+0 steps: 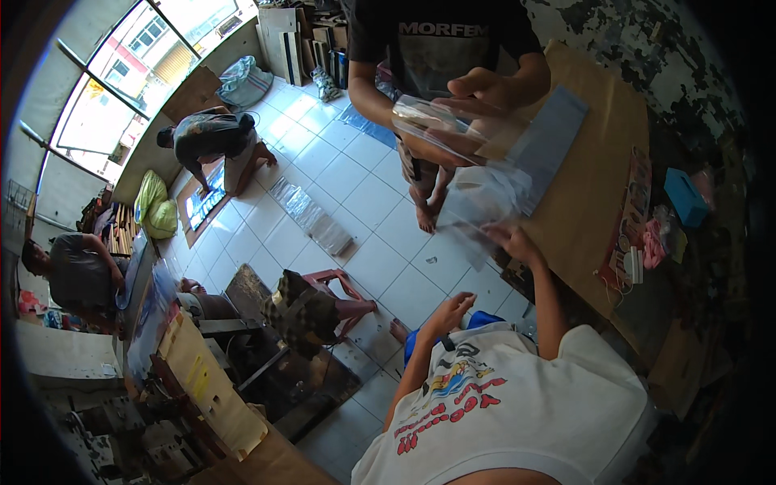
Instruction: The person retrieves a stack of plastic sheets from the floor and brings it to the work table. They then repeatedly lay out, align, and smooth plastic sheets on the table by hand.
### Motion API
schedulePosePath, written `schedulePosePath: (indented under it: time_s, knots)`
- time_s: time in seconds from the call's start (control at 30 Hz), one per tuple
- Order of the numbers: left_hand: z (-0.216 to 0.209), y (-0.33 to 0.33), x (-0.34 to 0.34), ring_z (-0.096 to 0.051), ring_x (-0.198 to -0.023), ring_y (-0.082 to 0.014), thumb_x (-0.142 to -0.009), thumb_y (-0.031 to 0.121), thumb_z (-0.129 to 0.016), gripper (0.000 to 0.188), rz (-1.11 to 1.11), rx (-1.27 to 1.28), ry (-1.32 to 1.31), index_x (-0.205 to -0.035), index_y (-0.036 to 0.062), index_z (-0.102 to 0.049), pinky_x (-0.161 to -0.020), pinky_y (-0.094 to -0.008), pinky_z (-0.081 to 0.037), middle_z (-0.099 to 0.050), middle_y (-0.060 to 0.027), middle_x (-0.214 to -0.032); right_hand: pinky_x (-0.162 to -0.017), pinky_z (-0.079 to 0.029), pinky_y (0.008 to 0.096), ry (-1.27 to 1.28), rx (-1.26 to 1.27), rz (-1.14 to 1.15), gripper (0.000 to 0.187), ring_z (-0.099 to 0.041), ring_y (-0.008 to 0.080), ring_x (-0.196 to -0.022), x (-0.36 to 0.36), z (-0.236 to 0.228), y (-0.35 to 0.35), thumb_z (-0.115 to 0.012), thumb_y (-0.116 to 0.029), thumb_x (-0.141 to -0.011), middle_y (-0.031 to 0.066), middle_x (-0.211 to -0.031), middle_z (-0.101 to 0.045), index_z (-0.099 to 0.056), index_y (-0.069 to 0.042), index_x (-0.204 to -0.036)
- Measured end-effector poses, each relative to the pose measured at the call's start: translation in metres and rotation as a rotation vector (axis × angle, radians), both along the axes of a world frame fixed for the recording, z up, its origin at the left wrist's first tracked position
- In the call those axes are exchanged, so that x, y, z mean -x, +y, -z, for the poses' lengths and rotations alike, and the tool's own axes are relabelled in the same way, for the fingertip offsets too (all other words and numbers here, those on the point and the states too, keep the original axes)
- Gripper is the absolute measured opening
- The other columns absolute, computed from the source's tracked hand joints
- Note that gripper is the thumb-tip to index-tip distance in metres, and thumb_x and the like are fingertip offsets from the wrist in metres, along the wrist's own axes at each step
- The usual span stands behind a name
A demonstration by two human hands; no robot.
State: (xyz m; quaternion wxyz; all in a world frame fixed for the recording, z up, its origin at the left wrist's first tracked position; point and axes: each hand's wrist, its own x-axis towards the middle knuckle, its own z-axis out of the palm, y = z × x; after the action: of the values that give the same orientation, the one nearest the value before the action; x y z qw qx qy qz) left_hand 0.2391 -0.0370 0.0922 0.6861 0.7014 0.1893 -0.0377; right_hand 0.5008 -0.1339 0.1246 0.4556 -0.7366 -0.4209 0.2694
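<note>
My right hand (518, 242) has its fingers on the lower edge of a clear plastic sheet (478, 202), which is smeared by motion. Across from me, a co-worker in a dark shirt has both hands (477, 105) at another piece of clear plastic (428, 117), also blurred. My left hand (449, 314) is in front of my body, above the blue shorts, with its fingers loosely bent and nothing visible in them. A bluish stack of plastic sheets (558, 137) rests on the brown-covered table (602, 194) beside the right hand.
A light blue box (685, 198) and pink bundles (655, 242) sit at the table's right side. On the tiled floor lie wrapped plastic packs (314, 218) and a red stool (347, 295). Machinery (299, 315) stands at left. Two other people work farther off.
</note>
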Motion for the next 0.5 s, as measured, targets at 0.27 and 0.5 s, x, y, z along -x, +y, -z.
schedulePosePath:
  time_s: [0.27,0.5]
  knots:
    - [0.177,0.082,0.228,-0.066,-0.092,-0.0244,-0.095,0.032,-0.052,0.037,-0.743,0.207,0.426,-0.119,0.0044,-0.06,-0.075,-0.0354,-0.052,-0.069,-0.0124,-0.101,-0.065,-0.046,0.0228,0.441,-0.268,0.774,0.035,-0.058,0.0069,-0.072,0.06,0.051,-0.027,-0.055,-0.039,-0.097,0.001,-0.081,-0.063,-0.062,-0.005,-0.096]
    - [0.209,0.079,0.424,-0.065,-0.086,-0.0213,-0.094,0.03,-0.051,0.043,-0.797,0.481,1.058,-0.131,0.0077,-0.049,-0.072,-0.0341,-0.05,-0.066,-0.0108,-0.103,-0.048,-0.045,0.0279,0.474,0.636,0.779,0.024,-0.056,0.0096,-0.059,0.136,0.205,-0.135,-0.059,-0.029,-0.093,-0.0006,-0.074,-0.063,-0.065,-0.007,-0.101]
